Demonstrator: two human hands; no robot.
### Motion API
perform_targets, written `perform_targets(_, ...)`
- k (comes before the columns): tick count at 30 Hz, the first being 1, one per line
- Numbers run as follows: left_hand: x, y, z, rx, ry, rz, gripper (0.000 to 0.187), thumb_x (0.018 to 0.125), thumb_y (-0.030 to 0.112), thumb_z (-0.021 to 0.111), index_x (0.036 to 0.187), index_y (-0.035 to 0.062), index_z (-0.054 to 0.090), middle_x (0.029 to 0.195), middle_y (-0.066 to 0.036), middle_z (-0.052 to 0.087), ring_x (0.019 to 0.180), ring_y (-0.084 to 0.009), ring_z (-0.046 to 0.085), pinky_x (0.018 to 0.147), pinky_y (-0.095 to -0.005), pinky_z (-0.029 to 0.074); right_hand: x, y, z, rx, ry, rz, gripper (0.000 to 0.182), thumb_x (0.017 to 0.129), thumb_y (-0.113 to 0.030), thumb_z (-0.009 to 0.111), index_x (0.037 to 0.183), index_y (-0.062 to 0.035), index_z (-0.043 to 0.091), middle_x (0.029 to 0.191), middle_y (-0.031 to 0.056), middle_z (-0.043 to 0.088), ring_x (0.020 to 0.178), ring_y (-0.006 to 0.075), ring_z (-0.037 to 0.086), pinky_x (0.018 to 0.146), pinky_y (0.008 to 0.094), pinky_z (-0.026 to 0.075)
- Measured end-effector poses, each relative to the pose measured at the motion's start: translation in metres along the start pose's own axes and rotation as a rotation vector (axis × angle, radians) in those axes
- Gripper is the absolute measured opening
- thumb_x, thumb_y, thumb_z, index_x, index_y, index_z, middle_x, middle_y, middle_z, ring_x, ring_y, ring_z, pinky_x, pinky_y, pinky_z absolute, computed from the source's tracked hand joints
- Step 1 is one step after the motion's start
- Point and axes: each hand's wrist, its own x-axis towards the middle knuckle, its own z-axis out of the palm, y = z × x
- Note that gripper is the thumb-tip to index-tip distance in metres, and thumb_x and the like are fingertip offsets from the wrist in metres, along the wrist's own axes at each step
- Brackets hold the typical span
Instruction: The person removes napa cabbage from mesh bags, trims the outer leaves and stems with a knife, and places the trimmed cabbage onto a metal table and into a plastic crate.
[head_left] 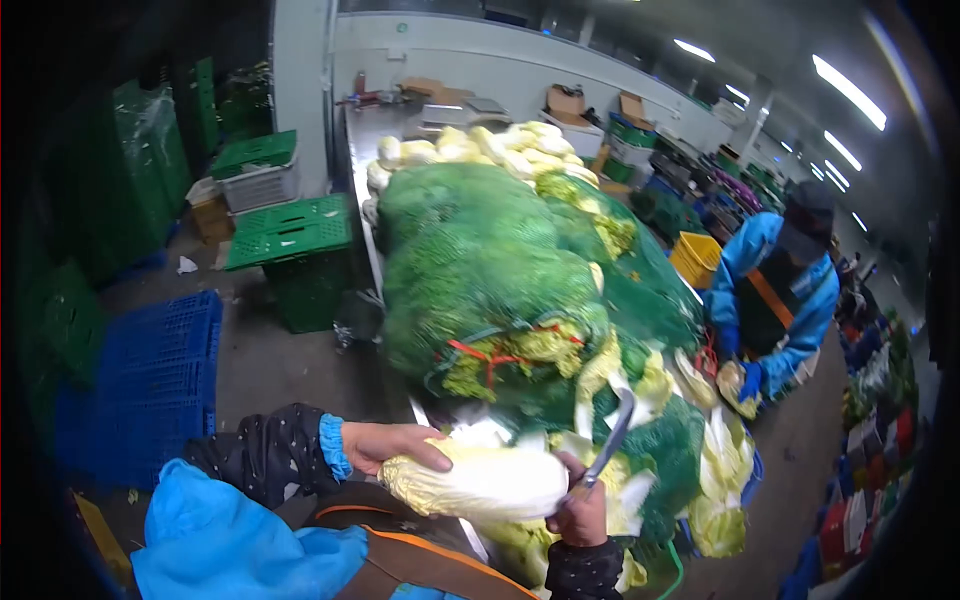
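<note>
A trimmed napa cabbage [478,482], pale yellow and white, lies sideways in front of me. My left hand [405,447] is wrapped round its leafy end, thumb on top. At the white base end, my right hand [578,508] grips a knife [612,440] whose curved blade points up and away to the right. The fingers of that hand are right at the cabbage's base. Beyond the blade, loose outer leaves [640,395] are strewn over green netting. A big green mesh sack [480,250] of cabbages, with a red tie at its mouth, lies just past my hands.
Peeled cabbages [500,148] are heaped at the table's far end. A co-worker [775,290] in blue sleeves stands at the right, near a yellow crate [695,258]. To the left are a lidded green crate [300,260] and blue crates [150,370] on the floor.
</note>
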Motion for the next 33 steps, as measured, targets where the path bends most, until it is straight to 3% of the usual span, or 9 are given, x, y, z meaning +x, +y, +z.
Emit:
perform_targets(2,-0.026,0.002,-0.034,0.403,-0.135,0.622,0.057,0.083,0.006,0.056,0.135,0.0015,0.033,0.132,-0.012,0.045,0.117,-0.0211,0.049,0.098,-0.0317,0.04,0.025,-0.008,0.024,0.001,0.054,-0.081,0.062,0.077,-0.025,0.068,0.124,0.0043,0.039,0.107,0.0224,0.059,0.062,0.0244,0.066,0.034,0.0218,0.044)
perform_targets(3,-0.03,0.013,-0.051,-0.147,-0.038,0.406,0.061,0.082,0.012,0.057,0.136,0.0029,0.031,0.134,-0.016,0.042,0.118,-0.027,0.048,0.099,-0.039,0.04,0.036,-0.008,0.026,0.013,0.08,-0.096,0.053,0.082,-0.023,0.063,0.121,0.0038,0.039,0.108,0.0264,0.057,0.061,0.0266,0.065,0.033,0.0221,0.044)
perform_targets(5,-0.056,0.044,-0.077,-0.256,-0.027,0.626,0.071,0.08,0.028,0.059,0.138,0.0029,0.026,0.135,-0.02,0.039,0.12,-0.0338,0.044,0.096,-0.0535,0.038,0.055,-0.006,0.022,-0.027,0.162,-0.062,0.041,0.08,-0.019,0.064,0.111,0.0007,0.045,0.098,0.0273,0.06,0.054,0.0233,0.062,0.032,0.0227,0.043)
perform_targets(10,-0.094,0.16,-0.211,-0.297,0.216,1.023,0.057,0.085,0.021,0.055,0.132,-0.0023,0.032,0.125,-0.021,0.048,0.11,-0.0327,0.053,0.091,-0.0529,0.044,0.111,0.006,0.027,-0.033,0.394,-0.148,0.03,0.079,-0.013,0.063,0.102,-0.0024,0.047,0.082,0.0228,0.06,0.033,0.0181,0.048,0.027,0.0262,0.035)
perform_targets(14,-0.082,0.257,-0.328,-0.281,0.388,1.012,0.05,0.084,0.017,0.059,0.125,-0.0027,0.04,0.114,-0.017,0.056,0.099,-0.0288,0.059,0.086,-0.0466,0.05,0.151,-0.004,0.075,-0.191,0.595,-0.118,0.021,0.086,-0.017,0.058,0.103,-0.0057,0.051,0.082,0.0074,0.06,0.054,0.0117,0.051,0.045,0.0235,0.044)
perform_targets(15,-0.073,0.278,-0.354,-0.3,0.414,0.98,0.045,0.083,0.015,0.06,0.121,-0.0027,0.044,0.11,-0.016,0.058,0.096,-0.0265,0.061,0.083,-0.0425,0.051,0.162,-0.008,0.094,-0.125,0.652,-0.1,0.021,0.082,-0.01,0.061,0.101,-0.0069,0.051,0.078,0.005,0.059,0.046,0.0083,0.046,0.038,0.0195,0.037)
perform_targets(24,0.046,0.469,-0.479,-0.319,0.455,1.065,0.042,0.079,0.01,0.064,0.115,-0.0048,0.049,0.107,-0.011,0.06,0.093,-0.0229,0.06,0.079,-0.0338,0.05,0.247,0.004,0.153,-0.343,0.782,-0.145,0.018,0.082,-0.007,0.061,0.099,-0.0045,0.053,0.069,0.005,0.058,0.045,0.0077,0.045,0.038,0.019,0.034)
perform_targets(30,0.092,0.502,-0.524,-0.281,0.678,0.996,0.044,0.075,0.012,0.069,0.113,-0.004,0.053,0.108,-0.01,0.06,0.092,-0.0216,0.06,0.08,-0.0327,0.048,0.259,0.002,0.156,-0.393,0.883,-0.046,0.015,0.079,-0.004,0.064,0.091,-0.0049,0.056,0.06,0.0013,0.054,0.043,0.0077,0.046,0.038,0.0185,0.033)
perform_targets(33,0.081,0.487,-0.526,-0.309,0.517,0.964,0.045,0.075,0.013,0.069,0.112,-0.006,0.053,0.105,-0.011,0.061,0.091,-0.0205,0.061,0.081,-0.0313,0.047,0.261,0.007,0.155,-0.362,0.897,-0.085,0.014,0.078,-0.002,0.064,0.089,-0.0052,0.056,0.061,0.0019,0.054,0.043,0.0077,0.045,0.038,0.0188,0.033)
